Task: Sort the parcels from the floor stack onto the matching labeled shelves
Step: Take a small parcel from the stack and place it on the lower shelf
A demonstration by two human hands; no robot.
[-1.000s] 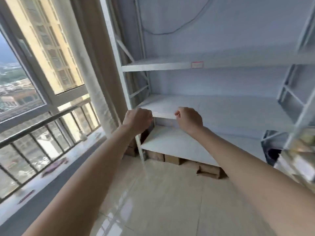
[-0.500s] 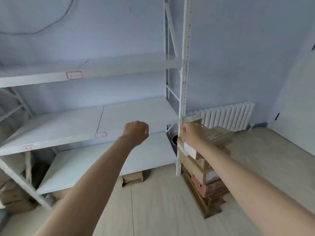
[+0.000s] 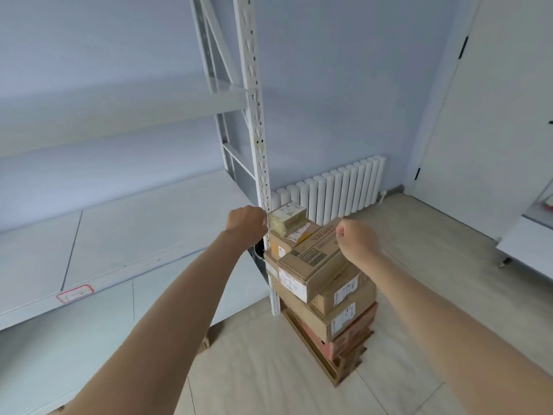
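Head view, looking down and forward. Both bare arms are reaching out toward the floor stack of brown cardboard parcels [image 3: 323,289], which is sitting on the pale tiled floor [image 3: 263,369] just beside the white perforated metal upright [image 3: 254,121] of the shelving rack.

The left hand [image 3: 247,224] is hovering at the upright, level with the top of the stack. Its fingers are curling into a loose fist, seen from the back; whether the fingertips are touching the small tape-wrapped yellowish parcel with a white label [image 3: 287,218] cannot be told. That small parcel is lying topmost, at the stack's rear left, touching the upright or just beside it.

The right hand [image 3: 357,242] is hanging over the long brown carton with printed lettering and a white shipping label [image 3: 317,262], which is lying tilted across the upper tier. Its fingers are also curling inward, closed on nothing visible; contact with the carton cannot be confirmed.

Lower tiers: plain brown cartons carrying white labels, then a reddish carton [image 3: 353,336] near the bottom.

The white middle shelf board [image 3: 125,235] is carrying a red-bordered label [image 3: 75,293] on its front edge. A white ribbed radiator [image 3: 338,190] is standing against the wall behind the stack.
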